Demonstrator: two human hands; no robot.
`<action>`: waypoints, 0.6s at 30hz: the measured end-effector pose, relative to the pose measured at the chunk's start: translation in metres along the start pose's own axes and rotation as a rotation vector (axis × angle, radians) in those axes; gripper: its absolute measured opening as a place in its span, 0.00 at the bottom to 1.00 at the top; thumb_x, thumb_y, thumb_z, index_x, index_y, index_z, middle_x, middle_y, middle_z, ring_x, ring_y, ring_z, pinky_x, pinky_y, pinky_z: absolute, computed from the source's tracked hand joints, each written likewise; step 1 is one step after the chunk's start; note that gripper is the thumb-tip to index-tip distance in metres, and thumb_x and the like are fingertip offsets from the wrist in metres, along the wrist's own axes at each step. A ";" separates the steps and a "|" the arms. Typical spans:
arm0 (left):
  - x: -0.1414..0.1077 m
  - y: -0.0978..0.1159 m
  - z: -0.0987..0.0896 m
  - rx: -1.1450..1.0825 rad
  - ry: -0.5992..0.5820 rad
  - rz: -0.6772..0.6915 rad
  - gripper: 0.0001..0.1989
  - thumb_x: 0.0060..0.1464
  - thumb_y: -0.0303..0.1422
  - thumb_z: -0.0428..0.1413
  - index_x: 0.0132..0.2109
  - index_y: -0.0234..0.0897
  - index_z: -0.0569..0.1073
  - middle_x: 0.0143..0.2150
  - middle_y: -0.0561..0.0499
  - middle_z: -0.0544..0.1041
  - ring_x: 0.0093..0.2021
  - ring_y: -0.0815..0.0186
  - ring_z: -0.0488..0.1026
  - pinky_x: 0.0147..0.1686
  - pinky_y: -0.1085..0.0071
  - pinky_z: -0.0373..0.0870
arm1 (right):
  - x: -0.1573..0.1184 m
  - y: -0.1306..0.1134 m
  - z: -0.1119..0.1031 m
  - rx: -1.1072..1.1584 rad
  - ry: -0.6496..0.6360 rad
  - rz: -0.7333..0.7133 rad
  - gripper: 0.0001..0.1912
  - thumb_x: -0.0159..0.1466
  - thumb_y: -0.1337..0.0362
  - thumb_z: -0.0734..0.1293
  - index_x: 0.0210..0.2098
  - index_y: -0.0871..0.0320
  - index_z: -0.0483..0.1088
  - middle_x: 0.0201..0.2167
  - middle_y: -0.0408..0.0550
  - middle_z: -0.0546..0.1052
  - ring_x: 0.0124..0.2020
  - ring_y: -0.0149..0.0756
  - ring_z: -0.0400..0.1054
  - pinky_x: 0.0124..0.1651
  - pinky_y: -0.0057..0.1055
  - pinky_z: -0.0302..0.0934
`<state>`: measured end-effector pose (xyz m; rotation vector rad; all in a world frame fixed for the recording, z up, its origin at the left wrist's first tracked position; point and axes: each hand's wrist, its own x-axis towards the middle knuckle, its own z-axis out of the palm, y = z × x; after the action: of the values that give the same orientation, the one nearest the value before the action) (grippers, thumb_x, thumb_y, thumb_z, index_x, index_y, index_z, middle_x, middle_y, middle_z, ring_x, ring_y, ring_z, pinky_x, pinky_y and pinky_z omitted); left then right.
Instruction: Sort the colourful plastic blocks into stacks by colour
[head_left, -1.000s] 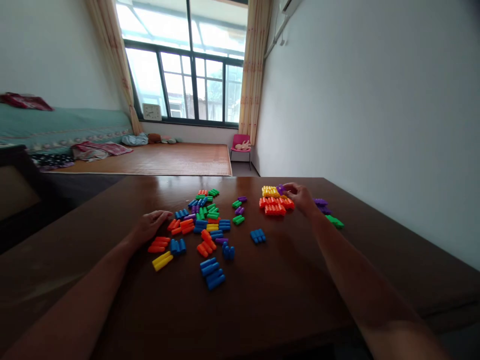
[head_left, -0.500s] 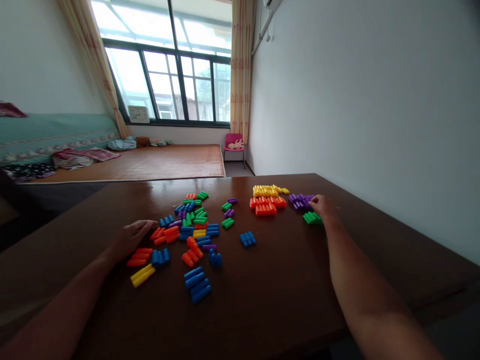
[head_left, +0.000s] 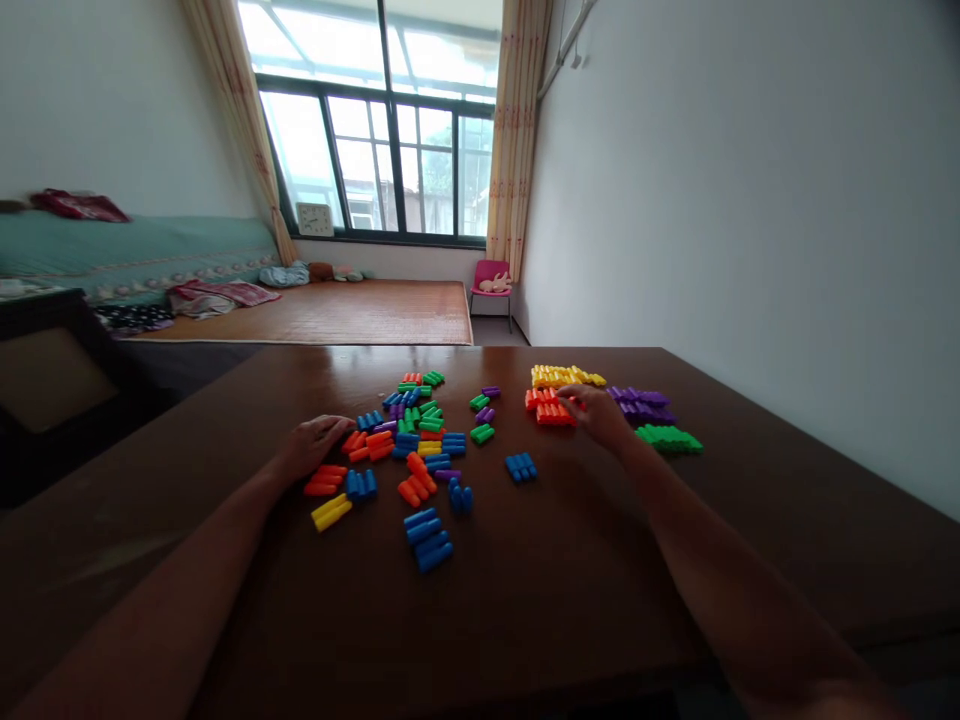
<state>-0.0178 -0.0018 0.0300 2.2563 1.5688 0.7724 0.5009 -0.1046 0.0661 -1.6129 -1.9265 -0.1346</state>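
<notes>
My left hand (head_left: 313, 445) lies on the brown table at the left edge of a scattered pile, fingers stretched beside an orange block (head_left: 355, 441). The pieces look like bullet-shaped plastic blocks joined in ridged strips. My right hand (head_left: 598, 412) reaches over the table, its extended fingertips at the right end of the sorted orange blocks (head_left: 551, 412); no piece shows in it. Just behind are yellow blocks (head_left: 561, 376). Purple blocks (head_left: 641, 405) and green blocks (head_left: 670, 438) lie in groups right of that hand. A blue block (head_left: 520, 467) sits apart, nearer to me.
Mixed blue, green, orange and purple blocks spread across the left middle of the table (head_left: 540, 580). A blue strip (head_left: 428, 540) lies nearest me. Beyond the table stand a bed (head_left: 390, 310) and a pink chair (head_left: 491, 272); a white wall (head_left: 735, 200) runs along the right.
My right hand has moved left from the purple blocks to the orange ones. The view has shifted, so the scene sits further right; my left hand stays by the same pieces.
</notes>
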 end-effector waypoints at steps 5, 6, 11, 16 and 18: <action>0.001 -0.004 0.003 0.003 0.005 0.018 0.30 0.54 0.55 0.43 0.45 0.38 0.79 0.47 0.46 0.80 0.47 0.56 0.75 0.48 0.68 0.69 | -0.010 -0.061 0.022 0.208 -0.461 -0.122 0.19 0.62 0.55 0.66 0.49 0.55 0.73 0.41 0.48 0.78 0.35 0.36 0.71 0.42 0.31 0.65; 0.001 -0.004 0.004 0.005 0.004 0.015 0.31 0.54 0.55 0.43 0.45 0.38 0.79 0.47 0.46 0.80 0.47 0.56 0.75 0.48 0.67 0.69 | -0.011 -0.065 0.023 0.235 -0.516 -0.129 0.20 0.61 0.54 0.67 0.50 0.55 0.73 0.41 0.49 0.78 0.35 0.35 0.71 0.41 0.31 0.65; 0.002 -0.005 0.004 -0.001 -0.007 0.017 0.32 0.53 0.56 0.43 0.45 0.38 0.79 0.48 0.46 0.79 0.47 0.56 0.75 0.48 0.68 0.69 | -0.014 -0.066 0.018 0.306 -0.641 -0.179 0.20 0.58 0.55 0.69 0.48 0.54 0.75 0.40 0.48 0.76 0.35 0.34 0.70 0.39 0.28 0.64; 0.002 -0.005 0.003 0.004 -0.013 0.043 0.31 0.53 0.56 0.44 0.45 0.37 0.79 0.47 0.45 0.80 0.47 0.56 0.75 0.47 0.68 0.69 | -0.014 -0.061 0.016 0.328 -0.763 -0.093 0.20 0.56 0.52 0.70 0.45 0.54 0.75 0.30 0.43 0.75 0.28 0.30 0.67 0.31 0.25 0.60; 0.002 -0.004 0.002 0.002 -0.006 0.037 0.32 0.52 0.56 0.44 0.44 0.38 0.79 0.47 0.46 0.80 0.47 0.56 0.75 0.47 0.68 0.69 | -0.014 -0.056 0.016 0.329 -0.712 -0.005 0.19 0.56 0.51 0.71 0.42 0.56 0.75 0.30 0.44 0.75 0.28 0.30 0.67 0.30 0.25 0.60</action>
<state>-0.0190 0.0014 0.0269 2.2928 1.5296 0.7728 0.4438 -0.1233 0.0629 -1.5409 -2.2953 0.8164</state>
